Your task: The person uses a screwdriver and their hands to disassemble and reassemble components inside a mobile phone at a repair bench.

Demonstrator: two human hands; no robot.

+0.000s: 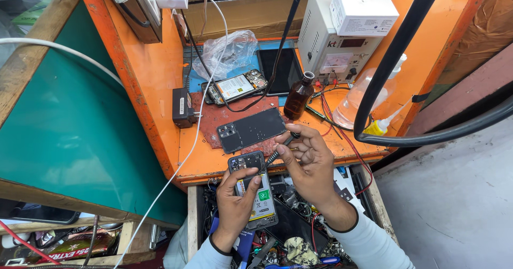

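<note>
The orange bench (160, 76) carries a white power supply (334, 39), a plastic bag (232, 50), a dark tablet (283, 68), a second opened phone (235, 87), a phone back cover (251, 130) and a brown bottle (298, 95). Below its front edge, over an open drawer (299, 221) of parts, the left hand (235, 205) grips an opened phone (254, 189), fingers wrapped around its sides. The right hand (310, 165) pinches a screwdriver (279, 150), its tip touching the phone's top corner
</note>
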